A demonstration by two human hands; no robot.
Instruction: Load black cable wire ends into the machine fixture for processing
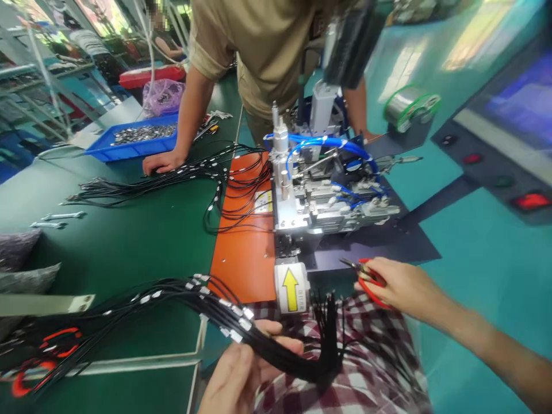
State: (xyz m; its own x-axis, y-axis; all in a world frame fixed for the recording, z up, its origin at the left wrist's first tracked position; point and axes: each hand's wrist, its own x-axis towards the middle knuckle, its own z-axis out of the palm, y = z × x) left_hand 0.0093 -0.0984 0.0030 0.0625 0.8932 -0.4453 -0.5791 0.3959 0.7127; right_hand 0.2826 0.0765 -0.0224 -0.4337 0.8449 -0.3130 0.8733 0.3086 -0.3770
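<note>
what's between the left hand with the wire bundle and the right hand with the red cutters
In the head view, the upturned wire ends fan up between left hand and right hand, over checked cloth.

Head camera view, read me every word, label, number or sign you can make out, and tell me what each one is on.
No words or numbers can be read.
Yellow arrow sign, pointing up, no text: on the white block at the front of the machine.
White and yellow label on the orange plate: too blurred to read.
White tags on the black cable bundle in the left hand: too small to read.

cables [276,351]: glossy black plastic | machine [328,201]: bare metal | mat [129,241]: matt green
</note>
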